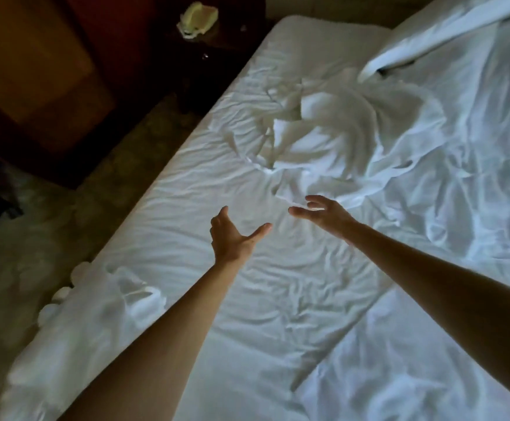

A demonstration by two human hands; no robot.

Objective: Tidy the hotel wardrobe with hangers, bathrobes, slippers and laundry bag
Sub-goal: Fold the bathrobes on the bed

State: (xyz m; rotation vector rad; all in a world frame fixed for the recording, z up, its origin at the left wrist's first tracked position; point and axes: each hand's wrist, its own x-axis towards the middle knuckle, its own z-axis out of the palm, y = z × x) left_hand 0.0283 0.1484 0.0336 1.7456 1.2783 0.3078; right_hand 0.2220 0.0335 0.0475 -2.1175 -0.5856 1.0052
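A crumpled white garment, likely a bathrobe (332, 129), lies blurred in a heap on the white bed (187, 226), beyond both hands. My left hand (232, 235) is stretched out over the sheet with fingers spread, holding nothing. My right hand (323, 212) reaches forward just short of the garment's near edge, fingers loosely open and empty. More white fabric (96, 311) is bunched at the bed's left edge, near my left forearm.
A duvet (460, 177) is rumpled over the right half of the bed, with a pillow (429, 34) at the top right. A dark nightstand (214, 47) at the bed's head carries a pale telephone (197, 18). Dim carpet (50, 226) lies left of the bed.
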